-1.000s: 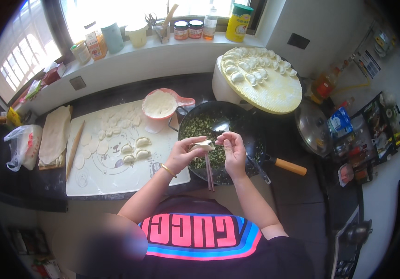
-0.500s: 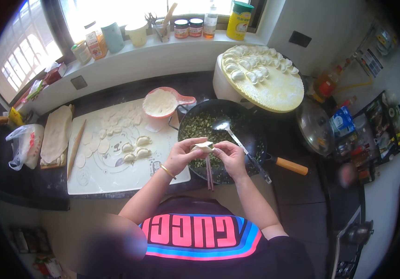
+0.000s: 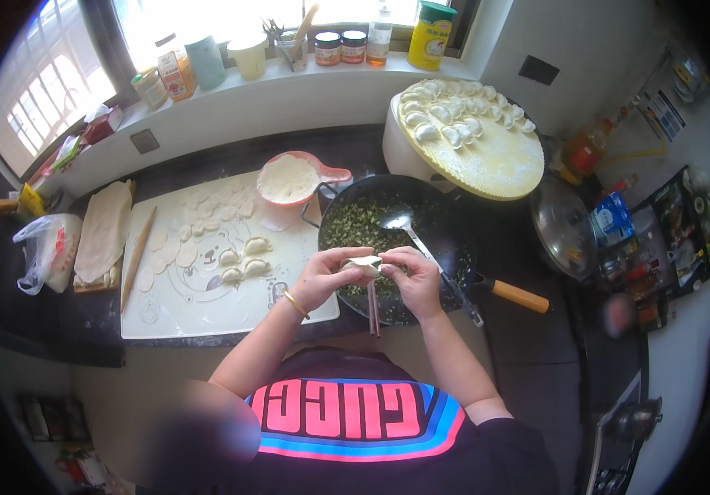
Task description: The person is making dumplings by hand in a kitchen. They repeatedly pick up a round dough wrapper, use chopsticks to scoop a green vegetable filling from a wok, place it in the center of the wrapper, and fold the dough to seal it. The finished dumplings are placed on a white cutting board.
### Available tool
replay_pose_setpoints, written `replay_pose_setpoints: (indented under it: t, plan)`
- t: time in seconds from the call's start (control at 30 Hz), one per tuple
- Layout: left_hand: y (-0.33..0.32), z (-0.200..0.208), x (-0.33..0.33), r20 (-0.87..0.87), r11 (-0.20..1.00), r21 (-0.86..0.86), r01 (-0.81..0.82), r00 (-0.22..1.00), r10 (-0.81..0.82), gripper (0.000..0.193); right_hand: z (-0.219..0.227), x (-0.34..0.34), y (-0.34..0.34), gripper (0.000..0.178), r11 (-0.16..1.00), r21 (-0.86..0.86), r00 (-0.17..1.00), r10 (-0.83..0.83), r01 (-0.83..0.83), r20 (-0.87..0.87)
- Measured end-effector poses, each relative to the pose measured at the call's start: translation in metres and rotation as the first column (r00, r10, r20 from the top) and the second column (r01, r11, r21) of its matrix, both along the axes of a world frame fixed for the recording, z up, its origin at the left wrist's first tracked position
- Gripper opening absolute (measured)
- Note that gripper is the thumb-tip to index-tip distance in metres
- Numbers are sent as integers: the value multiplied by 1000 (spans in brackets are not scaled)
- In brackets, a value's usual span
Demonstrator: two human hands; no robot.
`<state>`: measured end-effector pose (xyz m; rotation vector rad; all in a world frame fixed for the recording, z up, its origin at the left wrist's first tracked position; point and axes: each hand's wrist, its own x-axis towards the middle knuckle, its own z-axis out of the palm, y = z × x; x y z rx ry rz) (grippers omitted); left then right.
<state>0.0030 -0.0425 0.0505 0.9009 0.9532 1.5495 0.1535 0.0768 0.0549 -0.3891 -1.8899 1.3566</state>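
My left hand (image 3: 330,276) and my right hand (image 3: 413,280) pinch a half-folded dumpling (image 3: 365,265) between them, with dark filling showing at its right side. Both hands hover over the near part of a black wok (image 3: 454,239) holding chopped green filling (image 3: 355,219). A pair of chopsticks (image 3: 374,313) juts toward me below the dumpling; what supports their upper ends is hidden. In the wok a metal spoon (image 3: 400,221) rests with its dark handle over the near right rim. To the left, several finished dumplings (image 3: 256,268) and round wrappers (image 3: 186,254) lie on a white mat (image 3: 182,318).
A rolling pin (image 3: 139,260) and a rolled-out dough sheet (image 3: 103,235) lie left. Behind the mat stands a red-rimmed flour bowl (image 3: 287,180). A round yellow tray (image 3: 495,165) of dumplings sits back right. The wok's wooden handle (image 3: 520,295) sticks out right, near a glass lid (image 3: 565,227).
The view has shifted slightly. My hands stay over the wok, still pinching the same dumpling, with only small finger movement.
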Motion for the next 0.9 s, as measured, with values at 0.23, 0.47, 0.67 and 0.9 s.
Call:
replay_pose_setpoints:
  t: [0.23,0.47,0.67,0.9]
  plan:
    - [1,7,6,75,1000,-5,16,997,-16,44,6,-1,-2,6,962,266,998,-63,64,-10]
    - [3,8,5,31,1000,1,-10,999,10,44,6,2,-3,10,990,134,996,-42,52,-78]
    - [4,15,6,-19,1000,-27,2,1000,-2,45,10,5,1,16,993,116,1000,16,-13,-22]
    - [5,17,5,-68,999,-20,35,997,-36,46,9,1,2,7,999,26,996,-23,21,83]
